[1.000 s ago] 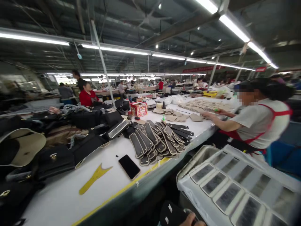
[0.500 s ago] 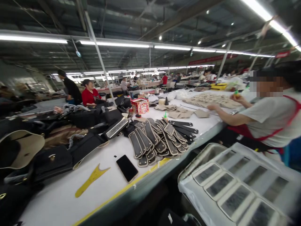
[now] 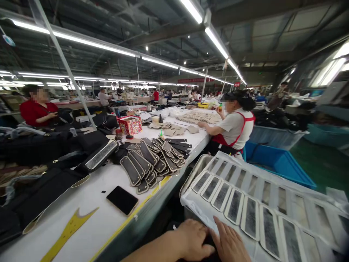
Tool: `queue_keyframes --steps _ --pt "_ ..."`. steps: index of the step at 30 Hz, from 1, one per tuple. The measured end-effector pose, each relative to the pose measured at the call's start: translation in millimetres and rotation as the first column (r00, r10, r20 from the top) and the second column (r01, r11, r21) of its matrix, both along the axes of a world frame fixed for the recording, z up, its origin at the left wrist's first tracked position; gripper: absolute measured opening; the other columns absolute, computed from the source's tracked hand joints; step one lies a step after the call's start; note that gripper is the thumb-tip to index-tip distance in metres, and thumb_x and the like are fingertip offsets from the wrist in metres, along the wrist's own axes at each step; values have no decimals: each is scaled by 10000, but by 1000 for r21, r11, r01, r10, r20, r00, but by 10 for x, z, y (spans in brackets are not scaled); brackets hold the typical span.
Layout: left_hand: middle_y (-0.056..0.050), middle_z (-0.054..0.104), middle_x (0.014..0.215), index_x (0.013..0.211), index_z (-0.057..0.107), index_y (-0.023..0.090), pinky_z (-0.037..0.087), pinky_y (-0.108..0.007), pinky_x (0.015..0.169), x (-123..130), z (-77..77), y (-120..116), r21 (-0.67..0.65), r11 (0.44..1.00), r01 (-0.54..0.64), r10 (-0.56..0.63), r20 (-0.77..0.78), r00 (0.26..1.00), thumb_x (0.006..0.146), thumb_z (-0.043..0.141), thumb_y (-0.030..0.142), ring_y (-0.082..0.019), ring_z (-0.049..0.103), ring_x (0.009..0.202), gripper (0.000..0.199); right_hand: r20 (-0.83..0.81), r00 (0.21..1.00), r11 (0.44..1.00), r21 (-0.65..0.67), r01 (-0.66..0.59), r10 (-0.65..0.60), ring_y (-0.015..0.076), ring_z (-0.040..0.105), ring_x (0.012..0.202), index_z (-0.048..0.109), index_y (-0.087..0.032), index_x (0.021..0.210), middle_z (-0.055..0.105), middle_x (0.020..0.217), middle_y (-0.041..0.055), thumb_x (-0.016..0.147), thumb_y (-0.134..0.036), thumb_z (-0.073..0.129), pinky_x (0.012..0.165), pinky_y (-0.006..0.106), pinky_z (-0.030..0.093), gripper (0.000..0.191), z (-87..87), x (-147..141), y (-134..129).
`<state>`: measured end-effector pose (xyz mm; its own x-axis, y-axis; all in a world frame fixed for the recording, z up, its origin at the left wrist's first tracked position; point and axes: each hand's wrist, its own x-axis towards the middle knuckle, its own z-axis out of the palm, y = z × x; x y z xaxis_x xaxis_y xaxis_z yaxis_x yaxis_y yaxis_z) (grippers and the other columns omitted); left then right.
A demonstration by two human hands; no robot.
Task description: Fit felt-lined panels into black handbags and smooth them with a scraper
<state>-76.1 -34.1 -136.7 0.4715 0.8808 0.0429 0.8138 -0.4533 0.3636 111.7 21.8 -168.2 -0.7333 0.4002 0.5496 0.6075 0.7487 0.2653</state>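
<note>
My left hand (image 3: 192, 238) reaches in from the bottom centre, its fingers bent over the near side of a covered tray; whether it holds anything is hidden. Beside it my right hand (image 3: 229, 240) has its fingers stretched out at the tray's near left edge, thumb side toward the left hand. On the tray's pale covering (image 3: 218, 214) lies a row of dark rectangular panels with light borders (image 3: 250, 217). A pile of dark straps with pale edges and metal studs (image 3: 152, 162) rests on the white table, left of the tray.
A phone (image 3: 122, 200) and a yellow fork-ended template (image 3: 69, 231) lie on the white table (image 3: 89, 196). Black bags (image 3: 40, 189) crowd its left side. A person in a red apron (image 3: 234, 123) works beyond the tray, near a blue bin (image 3: 280, 163).
The view has swung right, showing more of the panel tray and the blue bin. Both my hands have come into view at the bottom, by the tray's near edge.
</note>
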Motion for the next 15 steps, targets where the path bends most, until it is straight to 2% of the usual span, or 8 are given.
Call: queue_keyframes --steps 2,4,9,11,13,15 --pt "-143 588 1193 1271 486 141 351 -479 984 -196 94 -31 -15 997 -79 79 -5 997 880 393 510 -299 513 1122 547 11 999 994 -99 35 -35 258 634 888 610 -181 1068 645 1085 129 936 -269 357 758 417 495 299 36 -48 -60" --pt "-132 570 1225 1319 440 170 340 -491 987 -287 83 -54 -10 996 -94 94 -6 996 880 367 550 -302 491 1142 585 15 997 978 -192 77 -75 248 637 860 598 -185 1092 660 1037 118 940 -328 381 761 412 486 300 53 -63 -106" --pt "-106 529 1289 1390 332 199 383 -461 952 -284 22 -85 13 994 -112 112 24 993 885 354 548 -291 495 1125 614 -65 981 923 -356 147 -181 270 620 925 575 -167 1133 658 1024 123 921 -427 421 832 436 466 369 56 -120 -120" --pt "-106 541 1276 1378 355 191 400 -454 942 -295 63 -99 -8 994 -105 105 25 994 876 387 529 -290 513 1105 607 -159 960 855 -504 123 -232 278 621 941 592 -172 1104 661 1019 119 920 -455 399 816 436 483 388 75 -132 -58" --pt "-117 551 1261 1357 395 174 396 -455 961 -305 118 -116 -34 994 -104 106 41 994 856 424 536 -291 522 1107 619 -299 904 743 -669 31 -307 254 642 900 619 -189 1031 677 956 104 948 -460 292 763 406 512 433 109 -72 23" --pt "-144 530 1285 1357 402 142 350 -471 1015 -283 145 -129 -65 994 -87 91 61 994 825 455 575 -302 496 1156 688 -400 817 628 -776 -61 -415 225 664 823 634 -180 974 686 882 102 965 -463 131 679 372 534 577 125 76 57"
